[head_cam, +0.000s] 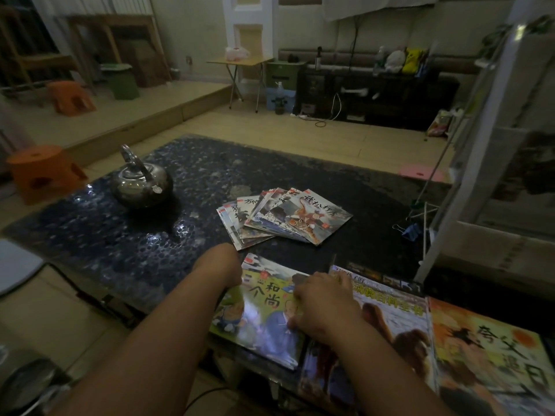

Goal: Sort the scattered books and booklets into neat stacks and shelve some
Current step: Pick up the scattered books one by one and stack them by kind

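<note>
Booklet stack (258, 322) at 6 o'clock, squaring step: my right hand (324, 298) grips its right edge; left hand (220, 265), grasp hidden. Next, probably gather fanned booklets (285, 217) at 12.

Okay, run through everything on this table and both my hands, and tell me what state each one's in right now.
kettle: upright, lid on, handle raised.
fanned booklets: loose, spread out, unsorted.
green booklet stack: closed, flat, between both hands.
animal book: closed, flat, beside the stack.
orange book: closed, flat.
left hand: at stack's left edge, fingers hidden.
right hand: on stack's right edge, fingers curled.
</note>
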A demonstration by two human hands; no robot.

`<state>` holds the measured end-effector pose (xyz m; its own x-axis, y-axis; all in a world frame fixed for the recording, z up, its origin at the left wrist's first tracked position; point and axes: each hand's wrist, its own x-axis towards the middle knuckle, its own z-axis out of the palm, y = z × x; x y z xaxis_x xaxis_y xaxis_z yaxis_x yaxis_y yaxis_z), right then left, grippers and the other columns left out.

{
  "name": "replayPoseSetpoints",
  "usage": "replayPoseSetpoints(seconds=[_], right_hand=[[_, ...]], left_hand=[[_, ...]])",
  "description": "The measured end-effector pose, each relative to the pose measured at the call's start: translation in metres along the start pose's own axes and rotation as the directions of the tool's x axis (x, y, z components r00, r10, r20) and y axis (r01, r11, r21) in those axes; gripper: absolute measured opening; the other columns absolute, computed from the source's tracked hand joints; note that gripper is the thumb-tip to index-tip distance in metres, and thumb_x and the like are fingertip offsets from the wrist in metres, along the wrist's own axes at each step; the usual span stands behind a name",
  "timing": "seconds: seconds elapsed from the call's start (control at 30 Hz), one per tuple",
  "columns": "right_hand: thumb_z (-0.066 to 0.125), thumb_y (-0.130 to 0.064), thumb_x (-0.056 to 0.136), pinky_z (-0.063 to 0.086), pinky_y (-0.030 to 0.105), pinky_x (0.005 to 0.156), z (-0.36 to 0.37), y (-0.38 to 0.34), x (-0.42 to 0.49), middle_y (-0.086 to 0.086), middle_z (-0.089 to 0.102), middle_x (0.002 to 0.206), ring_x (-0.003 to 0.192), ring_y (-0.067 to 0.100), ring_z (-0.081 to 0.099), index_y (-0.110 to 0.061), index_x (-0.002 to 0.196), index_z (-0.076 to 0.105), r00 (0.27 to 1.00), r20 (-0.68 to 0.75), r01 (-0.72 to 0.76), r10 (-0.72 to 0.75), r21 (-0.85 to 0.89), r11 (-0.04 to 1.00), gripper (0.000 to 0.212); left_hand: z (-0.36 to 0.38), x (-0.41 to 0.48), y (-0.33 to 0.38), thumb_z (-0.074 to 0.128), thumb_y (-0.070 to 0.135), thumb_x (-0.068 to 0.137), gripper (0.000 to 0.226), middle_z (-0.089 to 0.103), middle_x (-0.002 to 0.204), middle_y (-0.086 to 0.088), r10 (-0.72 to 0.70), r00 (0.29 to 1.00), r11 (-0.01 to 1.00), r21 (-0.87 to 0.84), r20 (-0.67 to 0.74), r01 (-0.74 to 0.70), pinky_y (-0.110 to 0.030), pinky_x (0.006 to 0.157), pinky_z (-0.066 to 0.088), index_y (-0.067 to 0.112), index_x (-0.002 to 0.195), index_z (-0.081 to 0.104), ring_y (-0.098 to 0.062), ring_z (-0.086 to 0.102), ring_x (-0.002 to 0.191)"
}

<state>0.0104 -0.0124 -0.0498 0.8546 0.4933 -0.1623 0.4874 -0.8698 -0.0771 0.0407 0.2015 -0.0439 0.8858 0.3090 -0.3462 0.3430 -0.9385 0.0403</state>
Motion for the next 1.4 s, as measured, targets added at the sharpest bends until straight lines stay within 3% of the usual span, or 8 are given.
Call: replayPoseSetpoints(seconds=[0.13,0.33,0.57,0.77,0.97,1.13,1.23,1.4], right_hand=[[0.067,-0.059,0.077,0.015,0.055,0.110,-0.002,0.000,-0.001,-0.004,0.053,0.127,0.125,0.022,0.044,-0.027,0.124,0.057,1.000,0.022,-0.010,0.010,0.013,1.000,0.058],[0.066,-0.063,0.075,0.013,0.054,0.110,0.002,0.001,-0.001,-0.005,0.050,0.130,0.128,0.021,0.039,-0.029,0.131,0.050,1.000,0.011,-0.016,0.015,0.047,0.999,0.067],[0.056,-0.051,0.085,0.027,0.042,0.104,-0.002,0.005,0.001,-0.005,0.053,0.124,0.122,0.020,0.045,-0.031,0.125,0.057,0.996,-0.055,-0.055,0.064,0.149,0.987,0.045],[0.050,-0.045,0.092,0.034,0.035,0.101,-0.013,0.028,0.006,-0.003,0.053,0.130,0.122,0.019,0.047,-0.024,0.128,0.057,0.974,-0.131,-0.144,0.186,0.279,0.949,0.041],[0.055,-0.042,0.093,0.034,0.035,0.111,-0.023,0.060,0.009,-0.003,0.045,0.145,0.132,0.017,0.042,-0.024,0.145,0.041,0.930,-0.131,-0.260,0.343,0.424,0.868,0.057],[0.054,-0.038,0.094,0.031,0.034,0.113,-0.019,0.078,0.009,-0.003,0.040,0.151,0.137,0.017,0.038,-0.024,0.149,0.037,0.909,-0.086,-0.314,0.408,0.502,0.806,0.059],[0.054,-0.037,0.095,0.033,0.033,0.113,-0.017,0.083,0.011,-0.003,0.040,0.150,0.136,0.017,0.040,-0.023,0.148,0.038,0.902,-0.074,-0.323,0.426,0.540,0.778,0.058],[0.053,-0.035,0.096,0.036,0.037,0.110,-0.013,0.082,0.014,-0.003,0.041,0.148,0.133,0.019,0.042,-0.025,0.147,0.039,0.892,-0.053,-0.332,0.449,0.597,0.730,0.054]], left_hand=[[0.001,0.000,0.002,0.061,0.023,0.086,0.012,0.058,0.094,-0.007,0.004,1.000,0.998,0.056,-0.005,-0.003,-0.031,0.067,0.041,0.012,0.085,0.056,-0.022,0.048,0.076],[0.002,-0.001,0.004,0.057,0.016,0.086,0.023,0.047,0.074,-0.002,-0.023,1.000,1.000,0.008,-0.012,0.024,-0.031,0.061,0.041,0.015,0.066,0.045,-0.015,0.044,0.061],[-0.005,-0.008,0.011,0.059,0.027,0.084,0.009,0.057,0.085,-0.001,-0.010,0.995,0.999,-0.053,-0.104,0.005,-0.030,0.065,0.043,0.018,0.087,0.060,-0.021,0.055,0.076],[-0.005,-0.006,0.051,0.063,0.031,0.086,0.026,0.065,0.108,-0.001,0.141,0.929,0.940,-0.248,-0.342,-0.234,-0.036,0.082,0.053,0.023,0.111,0.065,-0.021,0.061,0.095],[0.001,0.018,0.106,0.068,0.032,0.083,0.057,0.054,0.133,-0.001,0.352,0.846,0.907,-0.077,-0.400,-0.413,-0.040,0.097,0.047,0.028,0.135,0.047,-0.022,0.052,0.119],[0.005,0.044,0.134,0.074,0.030,0.080,0.080,0.032,0.154,-0.001,0.469,0.825,0.878,0.067,-0.314,-0.474,-0.041,0.111,0.035,0.024,0.148,0.031,-0.023,0.034,0.138],[0.008,0.056,0.141,0.063,0.030,0.089,0.067,0.041,0.148,-0.004,0.441,0.857,0.896,0.077,-0.268,-0.438,-0.041,0.102,0.043,0.022,0.147,0.031,-0.025,0.046,0.129],[0.011,0.049,0.149,0.042,0.028,0.100,0.024,0.064,0.110,-0.008,0.435,0.841,0.901,0.157,-0.321,-0.405,-0.034,0.072,0.044,0.016,0.116,0.056,-0.024,0.061,0.098]])
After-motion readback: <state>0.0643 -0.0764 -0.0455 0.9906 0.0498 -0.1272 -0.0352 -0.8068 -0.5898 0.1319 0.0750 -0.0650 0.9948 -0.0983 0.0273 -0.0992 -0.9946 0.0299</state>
